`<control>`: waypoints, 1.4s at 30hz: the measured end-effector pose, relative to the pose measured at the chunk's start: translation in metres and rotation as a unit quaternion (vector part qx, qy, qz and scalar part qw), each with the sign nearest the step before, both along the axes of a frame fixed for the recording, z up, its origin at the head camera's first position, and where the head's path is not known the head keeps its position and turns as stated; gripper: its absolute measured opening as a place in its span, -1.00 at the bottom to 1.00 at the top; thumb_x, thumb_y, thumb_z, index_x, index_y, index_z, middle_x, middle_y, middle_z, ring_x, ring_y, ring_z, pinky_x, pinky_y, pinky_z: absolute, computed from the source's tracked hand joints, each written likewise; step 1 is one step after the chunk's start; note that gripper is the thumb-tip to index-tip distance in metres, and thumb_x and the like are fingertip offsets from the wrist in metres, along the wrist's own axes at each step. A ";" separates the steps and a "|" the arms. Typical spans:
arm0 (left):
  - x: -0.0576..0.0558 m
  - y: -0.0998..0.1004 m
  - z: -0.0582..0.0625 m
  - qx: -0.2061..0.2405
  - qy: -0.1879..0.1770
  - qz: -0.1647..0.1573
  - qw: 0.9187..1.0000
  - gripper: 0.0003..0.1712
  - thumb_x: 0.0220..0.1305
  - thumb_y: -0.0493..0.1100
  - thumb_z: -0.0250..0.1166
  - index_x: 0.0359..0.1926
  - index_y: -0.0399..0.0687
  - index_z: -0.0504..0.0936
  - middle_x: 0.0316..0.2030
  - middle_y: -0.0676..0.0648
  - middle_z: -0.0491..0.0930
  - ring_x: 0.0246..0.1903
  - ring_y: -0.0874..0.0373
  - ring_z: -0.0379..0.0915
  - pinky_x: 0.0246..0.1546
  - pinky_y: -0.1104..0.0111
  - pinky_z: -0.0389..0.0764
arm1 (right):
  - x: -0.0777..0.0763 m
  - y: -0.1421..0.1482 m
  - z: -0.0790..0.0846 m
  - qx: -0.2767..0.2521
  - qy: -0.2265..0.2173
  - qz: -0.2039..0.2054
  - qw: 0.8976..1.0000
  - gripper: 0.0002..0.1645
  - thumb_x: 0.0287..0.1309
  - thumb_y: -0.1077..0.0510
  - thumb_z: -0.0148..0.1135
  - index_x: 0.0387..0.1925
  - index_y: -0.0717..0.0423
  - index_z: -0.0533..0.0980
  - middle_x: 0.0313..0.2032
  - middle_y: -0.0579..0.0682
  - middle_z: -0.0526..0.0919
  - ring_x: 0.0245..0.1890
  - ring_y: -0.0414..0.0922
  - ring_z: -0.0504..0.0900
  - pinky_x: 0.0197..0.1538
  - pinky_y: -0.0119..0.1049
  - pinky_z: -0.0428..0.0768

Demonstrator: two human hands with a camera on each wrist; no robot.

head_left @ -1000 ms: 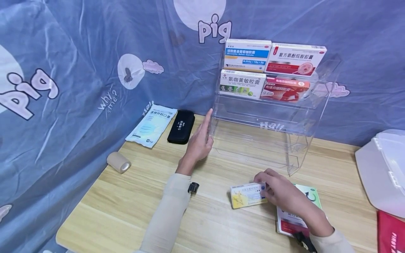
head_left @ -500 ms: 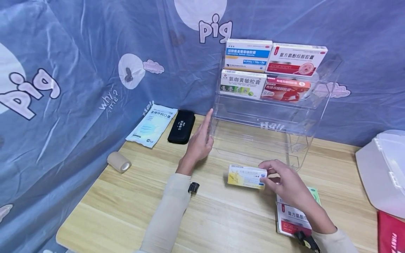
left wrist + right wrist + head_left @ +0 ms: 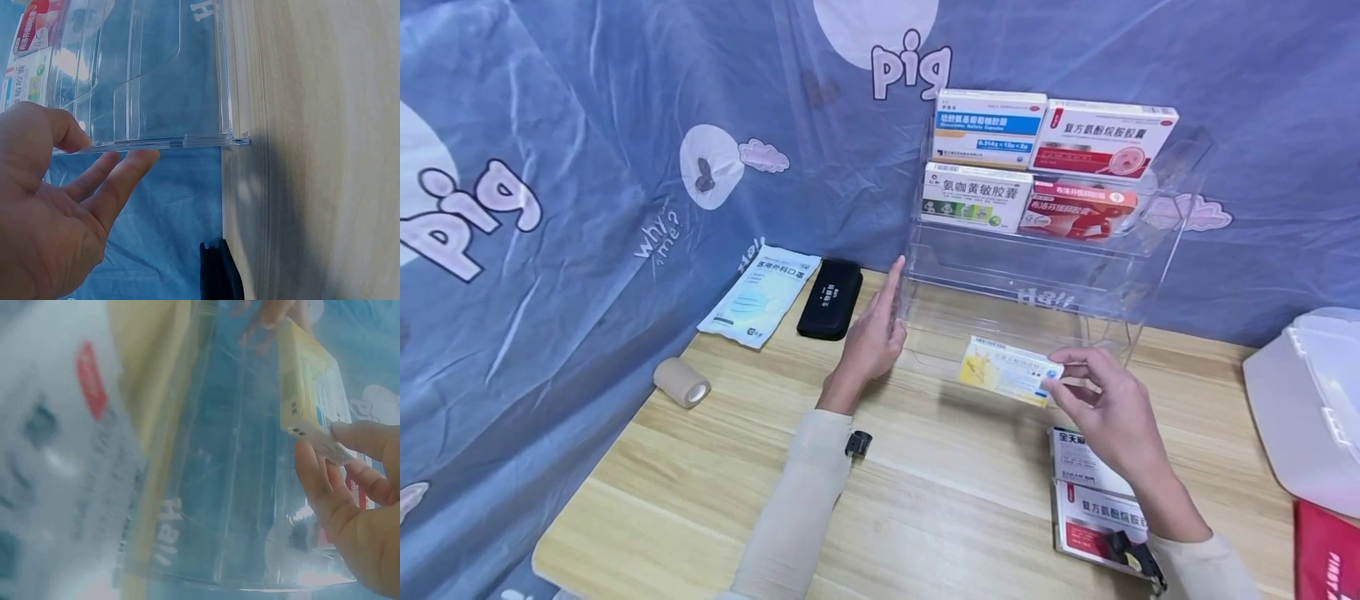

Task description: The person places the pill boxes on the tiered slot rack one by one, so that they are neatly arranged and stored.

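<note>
My right hand (image 3: 1108, 408) pinches a yellow-and-white medicine box (image 3: 1006, 373) by its right end, held in the air before the lower tiers of a clear acrylic display rack (image 3: 992, 258). In the right wrist view the medicine box (image 3: 315, 394) is between thumb and fingers. My left hand (image 3: 872, 337) is at the rack's left side; in the left wrist view its thumb and fingers (image 3: 128, 178) grip the side panel from both faces. Several medicine boxes fill the rack's two upper tiers, among them a blue-and-white box (image 3: 988, 129) and a red box (image 3: 1078, 208).
Two more medicine boxes (image 3: 1093, 521) lie below my right wrist. At the left are a mask packet (image 3: 760, 296), a black case (image 3: 830, 300) and a tan bandage roll (image 3: 681, 383). A white bin (image 3: 1307, 408) and a red pouch (image 3: 1326, 550) stand right.
My right hand has lifted the yellow-and-white medicine box off the table and moved it up and forward toward the rack. The left hand has stayed at the rack's side.
</note>
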State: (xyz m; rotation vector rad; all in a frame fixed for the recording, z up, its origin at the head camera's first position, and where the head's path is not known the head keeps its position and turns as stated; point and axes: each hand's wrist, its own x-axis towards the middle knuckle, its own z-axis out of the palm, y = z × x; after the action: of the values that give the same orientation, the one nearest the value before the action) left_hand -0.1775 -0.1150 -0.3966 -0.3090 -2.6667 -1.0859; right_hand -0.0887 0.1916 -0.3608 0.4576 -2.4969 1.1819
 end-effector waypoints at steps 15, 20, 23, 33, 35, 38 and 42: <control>0.000 -0.001 0.001 -0.001 -0.005 0.000 1.000 0.17 0.21 -0.36 0.12 0.49 0.65 -0.37 0.53 0.09 0.05 -0.01 -0.01 0.53 -0.37 0.21 0.56 | -0.049 0.008 0.039 -0.058 0.109 -0.086 0.989 -0.60 -0.03 0.51 0.32 -0.06 0.41 0.55 -0.14 -0.49 0.37 -0.11 -0.54 0.53 -0.13 -0.71 0.53; 0.000 -0.001 0.002 0.001 -0.007 0.000 1.000 0.17 0.21 -0.36 0.12 0.49 0.66 -0.37 0.52 0.09 0.07 0.02 -0.01 0.52 -0.35 0.19 0.57 | -0.069 0.008 0.049 -0.030 0.139 -0.139 0.980 -0.65 0.08 0.39 0.29 -0.05 0.35 0.56 -0.16 -0.63 0.26 -0.10 -0.60 0.49 -0.09 -0.76 0.50; 0.000 -0.001 0.002 0.001 -0.011 0.000 1.000 0.17 0.21 -0.36 0.12 0.48 0.66 -0.37 0.52 0.08 0.07 0.08 0.00 0.50 -0.30 0.17 0.58 | -0.079 0.007 0.048 -0.023 0.138 -0.145 0.980 -0.67 0.11 0.39 0.26 -0.04 0.34 0.56 -0.16 -0.46 0.37 -0.06 -0.52 0.49 -0.03 -0.74 0.49; -0.001 -0.001 0.001 0.003 -0.011 -0.002 1.000 0.17 0.22 -0.36 0.12 0.48 0.67 -0.38 0.52 0.07 0.08 0.02 -0.01 0.52 -0.34 0.20 0.57 | -0.103 -0.006 0.040 -0.006 0.151 -0.128 0.980 -0.68 0.10 0.42 0.25 -0.06 0.26 0.60 -0.09 0.22 0.53 -0.09 -0.11 0.57 -0.05 -0.82 0.41; -0.001 -0.001 0.001 0.003 -0.013 -0.001 1.000 0.17 0.22 -0.36 0.11 0.48 0.67 -0.38 0.52 0.07 0.07 0.03 -0.02 0.51 -0.34 0.21 0.57 | -0.107 -0.010 0.036 0.013 0.148 -0.121 0.981 -0.68 0.10 0.41 0.26 -0.06 0.25 0.60 -0.10 0.23 0.54 -0.11 -0.02 0.63 -0.08 -0.87 0.37; -0.001 0.000 0.000 0.005 -0.015 -0.001 1.000 0.17 0.22 -0.36 0.11 0.48 0.67 -0.38 0.52 0.06 0.07 0.03 -0.02 0.51 -0.36 0.22 0.56 | -0.111 -0.016 0.031 0.031 0.130 -0.114 0.984 -0.68 0.11 0.38 0.27 -0.05 0.22 0.60 -0.10 0.21 0.55 -0.14 0.06 0.68 -0.12 -0.91 0.31; 0.000 0.000 0.001 0.003 -0.013 0.000 1.000 0.17 0.22 -0.35 0.12 0.48 0.67 -0.38 0.51 0.06 0.10 -0.03 -0.01 0.52 -0.39 0.23 0.54 | -0.115 -0.022 0.030 0.027 0.108 -0.112 0.987 -0.66 0.14 0.34 0.25 -0.01 0.18 0.59 -0.08 0.19 0.52 -0.11 0.04 0.69 -0.12 -0.88 0.35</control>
State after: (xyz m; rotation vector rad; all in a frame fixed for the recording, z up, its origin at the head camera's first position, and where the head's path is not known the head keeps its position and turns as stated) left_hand -0.1777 -0.1154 -0.3956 -0.2949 -2.6859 -1.1056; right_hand -0.2038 0.1693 -0.3306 0.2914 -2.3268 0.9280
